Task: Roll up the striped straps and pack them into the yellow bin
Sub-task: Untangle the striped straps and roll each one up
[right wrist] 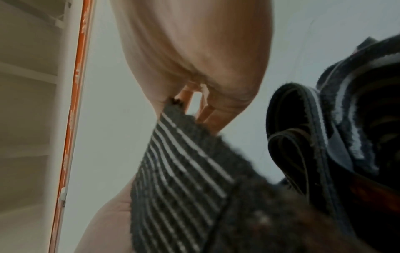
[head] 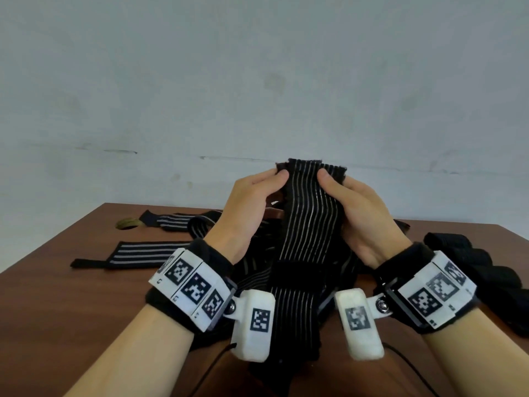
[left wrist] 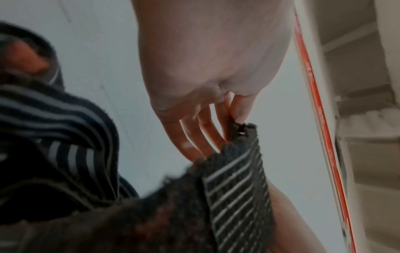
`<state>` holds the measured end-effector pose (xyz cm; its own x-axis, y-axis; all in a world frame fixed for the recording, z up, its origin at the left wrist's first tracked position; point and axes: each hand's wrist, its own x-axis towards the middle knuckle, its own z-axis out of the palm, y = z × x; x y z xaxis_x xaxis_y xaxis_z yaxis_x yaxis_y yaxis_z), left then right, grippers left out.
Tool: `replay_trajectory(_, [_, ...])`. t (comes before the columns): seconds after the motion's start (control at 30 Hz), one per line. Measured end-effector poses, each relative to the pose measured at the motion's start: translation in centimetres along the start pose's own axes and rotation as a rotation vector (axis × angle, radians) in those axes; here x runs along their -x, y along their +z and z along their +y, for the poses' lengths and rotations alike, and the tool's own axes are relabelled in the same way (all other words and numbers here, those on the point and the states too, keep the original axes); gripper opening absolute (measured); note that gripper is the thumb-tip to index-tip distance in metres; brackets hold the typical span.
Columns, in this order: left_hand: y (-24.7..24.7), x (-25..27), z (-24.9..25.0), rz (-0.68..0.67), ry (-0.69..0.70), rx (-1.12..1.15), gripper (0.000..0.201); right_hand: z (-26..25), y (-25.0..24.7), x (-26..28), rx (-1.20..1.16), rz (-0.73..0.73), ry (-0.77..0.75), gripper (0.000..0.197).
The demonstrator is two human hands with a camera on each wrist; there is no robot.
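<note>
A black strap with thin white stripes [head: 310, 222] is held up above the table, its length hanging down toward me. My left hand [head: 257, 193] pinches its top left corner between thumb and fingers. My right hand [head: 346, 196] pinches the top right corner the same way. The left wrist view shows my left fingers [left wrist: 207, 130] gripping the strap's edge [left wrist: 238, 184]. The right wrist view shows the strap [right wrist: 179, 167] pinched at its corner under the palm. The yellow bin is not in view.
More striped straps lie on the brown table [head: 71, 305]: one flat at left [head: 134, 255], another farther back [head: 171, 222], and a tangled pile [head: 257, 270] beneath my hands. Dark rolled straps [head: 481, 267] sit at the right edge. A wall rises behind the table.
</note>
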<state>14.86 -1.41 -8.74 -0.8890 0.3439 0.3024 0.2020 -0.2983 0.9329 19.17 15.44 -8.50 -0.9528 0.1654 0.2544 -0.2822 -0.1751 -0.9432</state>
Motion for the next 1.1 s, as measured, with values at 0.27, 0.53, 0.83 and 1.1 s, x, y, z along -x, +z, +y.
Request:
replay_trajectory(0.27, [-0.3, -0.3, -0.6, 0.127, -0.208, 0.307, 0.025, 0.2, 0.0, 0.0, 0.024, -0.06, -0.041, 0.025])
replay_trajectory(0.53, [-0.2, -0.1, -0.5, 0.065, -0.092, 0.052, 0.024, 0.1, 0.0, -0.1, 0.082, -0.031, -0.158, 0.025])
replay_trajectory(0.83, [0.4, 0.3, -0.4, 0.005, -0.05, 0.021, 0.024, 0.4, -0.5, -0.3, 0.35, 0.061, -0.271, 0.017])
replay_trajectory(1.1, [0.5, 0.6, 0.0, -0.05, -0.055, 0.071, 0.032, 0.2, -0.7, -0.1, 0.522, 0.074, -0.332, 0.018])
